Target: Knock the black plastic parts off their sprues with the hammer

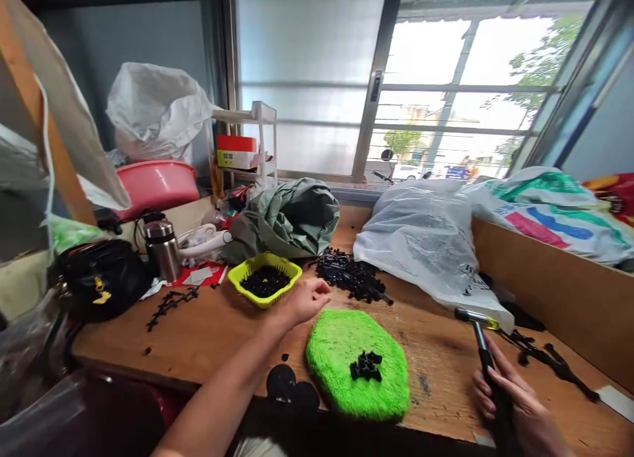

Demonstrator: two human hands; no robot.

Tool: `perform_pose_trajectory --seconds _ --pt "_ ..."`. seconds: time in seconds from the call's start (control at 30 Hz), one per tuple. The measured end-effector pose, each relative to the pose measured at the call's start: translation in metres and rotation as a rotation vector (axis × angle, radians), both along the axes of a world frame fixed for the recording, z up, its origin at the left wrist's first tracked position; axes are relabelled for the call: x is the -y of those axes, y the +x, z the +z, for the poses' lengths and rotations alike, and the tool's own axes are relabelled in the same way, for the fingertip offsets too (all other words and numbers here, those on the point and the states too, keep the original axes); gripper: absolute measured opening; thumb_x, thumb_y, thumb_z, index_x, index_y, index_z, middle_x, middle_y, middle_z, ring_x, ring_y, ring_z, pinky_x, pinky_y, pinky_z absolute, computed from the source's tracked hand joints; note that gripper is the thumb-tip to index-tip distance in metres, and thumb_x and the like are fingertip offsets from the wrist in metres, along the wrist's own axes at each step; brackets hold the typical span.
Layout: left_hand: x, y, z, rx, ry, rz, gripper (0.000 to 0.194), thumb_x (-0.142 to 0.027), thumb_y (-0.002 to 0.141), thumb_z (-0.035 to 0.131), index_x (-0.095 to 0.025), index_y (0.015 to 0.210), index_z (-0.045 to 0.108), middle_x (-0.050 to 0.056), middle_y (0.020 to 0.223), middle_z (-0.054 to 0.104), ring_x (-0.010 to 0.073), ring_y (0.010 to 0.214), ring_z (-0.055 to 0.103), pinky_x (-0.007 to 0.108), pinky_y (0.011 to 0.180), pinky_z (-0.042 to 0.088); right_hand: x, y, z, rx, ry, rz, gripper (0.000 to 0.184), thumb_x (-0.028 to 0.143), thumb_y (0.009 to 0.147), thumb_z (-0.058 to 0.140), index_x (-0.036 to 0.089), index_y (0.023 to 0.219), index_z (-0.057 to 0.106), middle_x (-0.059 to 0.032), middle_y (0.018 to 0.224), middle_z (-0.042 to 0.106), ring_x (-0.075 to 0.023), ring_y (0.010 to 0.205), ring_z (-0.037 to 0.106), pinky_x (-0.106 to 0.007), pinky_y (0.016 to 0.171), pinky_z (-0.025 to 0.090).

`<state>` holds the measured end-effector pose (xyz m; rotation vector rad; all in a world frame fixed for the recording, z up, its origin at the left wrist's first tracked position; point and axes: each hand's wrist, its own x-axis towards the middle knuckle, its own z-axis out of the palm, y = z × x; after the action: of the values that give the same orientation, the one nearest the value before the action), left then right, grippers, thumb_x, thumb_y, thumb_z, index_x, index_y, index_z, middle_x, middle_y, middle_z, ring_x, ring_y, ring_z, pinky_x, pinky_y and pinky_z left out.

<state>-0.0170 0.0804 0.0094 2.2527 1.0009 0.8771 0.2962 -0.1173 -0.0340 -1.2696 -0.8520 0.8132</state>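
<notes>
My left hand point(303, 301) hovers over the table between a yellow plastic basket point(240, 290) and the green fluffy pad point(341, 351). Its fingers are loosely bent and apart, with nothing visible in them, close to a pile of small black plastic parts point(351, 275). More small black parts point(265, 282) fill the basket. A cluster of black plastic pieces point(366, 366) rests on the pad. At the right, my right hand point(515, 394) is wrapped round the black handle of a small mallet point(481, 341). Its head has a yellow end and is raised above the tabletop.
Black branched strips lie at the left point(171, 306) and right point(559, 364). Behind stand a steel flask point(162, 249), a grey-green bag point(297, 212) and a white plastic bag point(421, 239). A black pouch point(102, 279) sits far left. A wooden board point(549, 272) borders the right side.
</notes>
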Motion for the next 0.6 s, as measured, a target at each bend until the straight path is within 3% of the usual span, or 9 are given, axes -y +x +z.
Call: perform_pose_trajectory --seconds 0.13,0.23,0.37,0.6 --pt "-0.058 0.074 0.002 -0.135 0.064 0.095 0.042 -0.013 0.073 0.06 -0.015 0.115 0.061 0.011 0.124 0.059 0.0218 0.117 0.053 0.028 0.103 0.038 -0.002 0.001 -0.006 -0.168 0.026 0.004 0.073 0.049 0.081 0.063 0.037 0.145 0.032 0.0064 0.058 0.044 -0.0106 0.039 0.041 -0.02 0.035 0.034" --pt "-0.086 0.096 -0.003 -0.231 0.034 0.175 0.048 -0.008 0.07 0.06 -0.017 0.117 0.06 0.012 0.126 0.057 0.025 0.118 0.053 0.034 0.103 0.039 -0.004 0.004 -0.011 -0.277 0.051 0.01 0.074 0.045 0.079 0.067 0.039 0.145 0.033 0.0062 0.057 0.048 -0.0092 0.038 0.041 -0.018 0.034 0.034" --pt "-0.092 0.091 -0.015 -0.341 0.053 0.26 0.029 -0.015 0.076 0.058 -0.02 0.104 0.064 0.01 0.12 0.058 0.028 0.112 0.056 0.042 0.097 0.042 -0.004 0.007 -0.013 -0.361 0.073 0.014 0.075 0.043 0.077 0.07 0.041 0.144 0.035 0.0049 0.056 0.048 -0.0099 0.038 0.041 -0.018 0.033 0.036" --pt "-0.058 0.051 -0.013 -0.402 0.127 0.275 0.018 -0.014 0.074 0.057 -0.019 0.089 0.064 0.009 0.105 0.061 0.0259 0.097 0.061 0.038 0.087 0.044 -0.005 0.009 -0.011 -0.402 0.068 0.016 0.072 0.036 0.075 0.071 0.04 0.141 0.042 0.0035 0.058 0.046 -0.0106 0.041 0.042 -0.018 0.034 0.037"
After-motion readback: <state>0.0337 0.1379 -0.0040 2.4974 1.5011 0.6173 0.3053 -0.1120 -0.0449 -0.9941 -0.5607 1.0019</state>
